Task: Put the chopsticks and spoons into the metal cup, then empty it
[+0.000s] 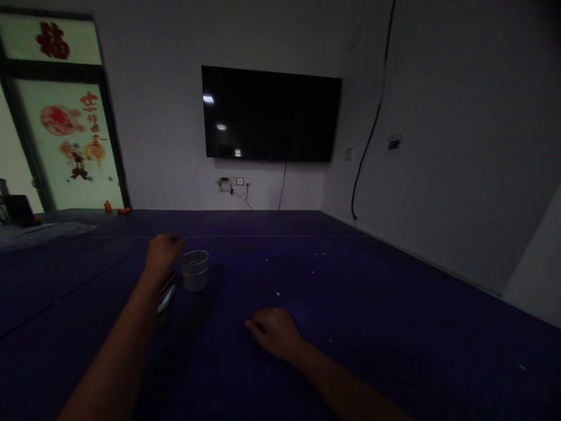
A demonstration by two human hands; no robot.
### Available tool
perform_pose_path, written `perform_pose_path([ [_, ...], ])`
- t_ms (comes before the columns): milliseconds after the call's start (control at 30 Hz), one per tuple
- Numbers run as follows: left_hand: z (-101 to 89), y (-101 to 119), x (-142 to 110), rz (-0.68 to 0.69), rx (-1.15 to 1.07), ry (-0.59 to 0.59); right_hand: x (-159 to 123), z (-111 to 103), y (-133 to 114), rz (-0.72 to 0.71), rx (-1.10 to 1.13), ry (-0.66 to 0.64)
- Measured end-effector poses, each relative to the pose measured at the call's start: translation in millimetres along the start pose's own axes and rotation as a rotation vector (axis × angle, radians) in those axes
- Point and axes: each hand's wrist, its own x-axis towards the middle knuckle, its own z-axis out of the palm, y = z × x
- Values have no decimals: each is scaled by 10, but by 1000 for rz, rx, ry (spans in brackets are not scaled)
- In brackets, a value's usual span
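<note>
Currently, the grey cup [195,273] is standing upright on the bench [377,333], left of centre. The left hand [164,252] is hovering beside its rim, contact unclear, fingers curling inward; whether they are pinching anything, you cannot tell. Slim items [166,299] are lying just left of the cup. The right hand [274,330] is sitting well apart, its fingers forming a loose fist. For stability, it should probably be steadying the cup's wall, preventing tipping.
</note>
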Motion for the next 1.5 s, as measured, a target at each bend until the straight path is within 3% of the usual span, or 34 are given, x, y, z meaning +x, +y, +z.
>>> perform_pose_path([
  [100,-109,305,-204,68,-102,288,7,-54,38,85,31,145],
  [167,-103,532,-483,186,-173,381,-2,-107,68,145,23,217],
  [300,149,756,-1289,640,-135,150,-115,-191,127,191,-28,235],
  [400,433,668,-1836,910,-85,53,-251,-220,158,188,-73,180],
  [500,646,507,-2121,1064,-48,-2,-339,-253,155,156,-91,115],
  [600,722,404,-2170,1172,-54,-151,-363,-278,102,87,-109,70],
  [800,677,367,-2096,1155,-122,-345,-367,-245,-13,-56,-132,-84],
  [1500,689,381,-2086,1105,-175,-408,-354,-262,33,-32,-94,-149],
])
